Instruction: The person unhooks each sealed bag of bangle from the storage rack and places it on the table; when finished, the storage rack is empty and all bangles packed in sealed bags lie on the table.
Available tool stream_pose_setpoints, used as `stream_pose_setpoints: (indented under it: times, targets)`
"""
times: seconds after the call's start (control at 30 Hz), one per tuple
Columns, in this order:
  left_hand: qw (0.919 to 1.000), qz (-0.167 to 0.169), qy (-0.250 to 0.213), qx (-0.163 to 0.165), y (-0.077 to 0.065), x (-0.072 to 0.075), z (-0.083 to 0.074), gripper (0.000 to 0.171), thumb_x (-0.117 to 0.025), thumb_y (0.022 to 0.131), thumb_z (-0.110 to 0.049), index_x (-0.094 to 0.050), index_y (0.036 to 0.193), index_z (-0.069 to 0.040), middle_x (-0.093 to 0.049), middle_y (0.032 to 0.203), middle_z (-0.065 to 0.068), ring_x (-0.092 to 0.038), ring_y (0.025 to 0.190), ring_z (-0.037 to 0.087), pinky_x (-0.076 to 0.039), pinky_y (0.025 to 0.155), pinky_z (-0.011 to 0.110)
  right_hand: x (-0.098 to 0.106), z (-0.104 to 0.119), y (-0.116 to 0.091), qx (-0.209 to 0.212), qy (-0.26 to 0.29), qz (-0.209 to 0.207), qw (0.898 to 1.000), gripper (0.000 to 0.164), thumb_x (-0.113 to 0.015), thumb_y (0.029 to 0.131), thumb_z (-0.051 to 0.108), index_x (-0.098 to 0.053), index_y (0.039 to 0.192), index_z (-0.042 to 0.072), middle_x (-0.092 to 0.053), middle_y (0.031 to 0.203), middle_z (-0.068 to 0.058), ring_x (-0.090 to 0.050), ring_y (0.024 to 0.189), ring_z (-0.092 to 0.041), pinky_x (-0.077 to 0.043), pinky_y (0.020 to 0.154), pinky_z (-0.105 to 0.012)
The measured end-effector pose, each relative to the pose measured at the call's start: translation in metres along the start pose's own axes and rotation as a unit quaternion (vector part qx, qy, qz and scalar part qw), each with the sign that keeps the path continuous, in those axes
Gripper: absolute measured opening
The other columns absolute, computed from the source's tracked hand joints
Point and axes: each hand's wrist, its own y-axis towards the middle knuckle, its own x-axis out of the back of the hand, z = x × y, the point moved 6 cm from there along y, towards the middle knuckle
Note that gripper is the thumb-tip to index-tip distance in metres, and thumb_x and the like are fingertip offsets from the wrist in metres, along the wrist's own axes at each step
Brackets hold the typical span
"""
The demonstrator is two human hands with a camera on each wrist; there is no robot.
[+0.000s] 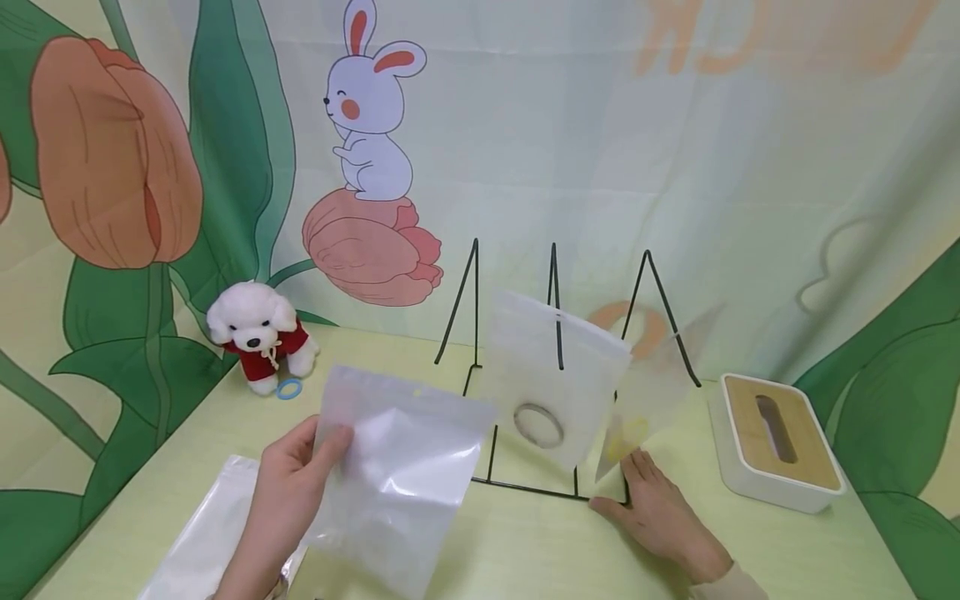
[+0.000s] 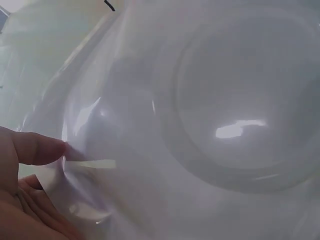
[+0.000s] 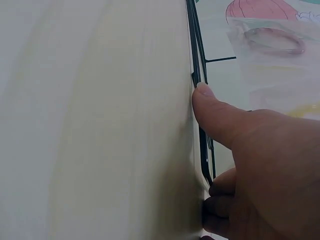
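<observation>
My left hand (image 1: 288, 487) pinches a translucent plastic zip bag (image 1: 405, 483) between thumb and fingers near its upper left edge. A pale round rim (image 2: 172, 145) shows in the bag in the left wrist view. My right hand (image 1: 663, 517) grips the front right corner of a black wire rack (image 1: 532, 489), thumb against the front bar and fingers bent round the side. Two more bags stand upright in the rack. The middle bag (image 1: 517, 350) holds a brownish bangle (image 3: 275, 51); the right bag (image 1: 660, 383) shows something yellow (image 1: 630, 435) low down.
Flat clear bags (image 1: 198, 533) lie on the table at the left, partly behind my left forearm. A white plush dog (image 1: 251, 312) in red sits at the back left, a blue ring (image 1: 280, 393) before it. A tissue box (image 1: 813, 450) with a wooden lid stands right; a printed curtain (image 1: 562, 125) hangs behind.
</observation>
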Motion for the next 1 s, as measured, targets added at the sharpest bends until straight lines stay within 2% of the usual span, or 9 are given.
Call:
stream_pose_setpoints:
  times: [0.2, 0.37, 0.6, 0.8, 1.0]
  targets:
    - [0.9987, 0.006, 0.015, 0.048, -0.006, -0.001, 0.009, 0.044, -0.058, 0.097, -0.039, -0.061, 0.128, -0.007, -0.065, 0.119, 0.009, -0.055, 0.103, 0.018, -0.050, 0.081, 0.023, 0.002, 0.004, -0.002, 0.003, 0.001, 0.001, 1.000, 0.093, -0.055, 0.094, 0.054, -0.026, 0.140, -0.022, -0.020, 0.148, -0.040, -0.020, 0.138, -0.053, -0.027, 0.106, -0.063]
    - [0.9977, 0.016, -0.008, 0.066, -0.010, -0.006, 0.019, 0.036, -0.058, 0.098, -0.031, -0.063, 0.122, -0.004, -0.066, 0.108, 0.008, -0.056, 0.095, 0.017, -0.050, 0.077, 0.025, 0.004, 0.005, -0.002, 0.004, -0.006, -0.002, 1.000, 0.092, -0.055, 0.094, 0.053, -0.026, 0.140, -0.022, -0.021, 0.147, -0.041, -0.021, 0.138, -0.052, -0.028, 0.107, -0.061]
    - [0.9982, 0.017, -0.031, 0.049, -0.010, -0.012, 0.033, 0.029, -0.059, 0.098, -0.021, -0.063, 0.114, 0.003, -0.067, 0.093, 0.009, -0.059, 0.081, 0.012, -0.049, 0.072, 0.024, 0.002, 0.003, -0.002, 0.002, -0.004, -0.004, 1.000, 0.094, -0.056, 0.093, 0.054, -0.029, 0.139, -0.022, -0.024, 0.145, -0.042, -0.023, 0.136, -0.054, -0.028, 0.106, -0.062]
    - [0.9983, 0.016, -0.004, 0.056, -0.010, -0.014, 0.047, 0.027, -0.058, 0.099, -0.018, -0.064, 0.112, 0.005, -0.067, 0.093, 0.008, -0.055, 0.081, 0.011, -0.047, 0.071, 0.024, 0.001, 0.002, -0.002, 0.003, 0.006, -0.007, 1.000, 0.093, -0.057, 0.092, 0.055, -0.032, 0.138, -0.022, -0.027, 0.143, -0.043, -0.025, 0.135, -0.055, -0.028, 0.106, -0.063]
    - [0.9967, 0.024, 0.027, 0.073, -0.007, -0.016, 0.060, 0.024, -0.057, 0.099, -0.020, -0.063, 0.105, 0.002, -0.064, 0.084, 0.007, -0.053, 0.079, 0.014, -0.046, 0.068, 0.026, -0.004, -0.003, 0.001, 0.014, 0.016, -0.019, 1.000, 0.095, -0.058, 0.091, 0.055, -0.030, 0.139, -0.022, -0.026, 0.143, -0.044, -0.025, 0.133, -0.057, -0.028, 0.103, -0.067]
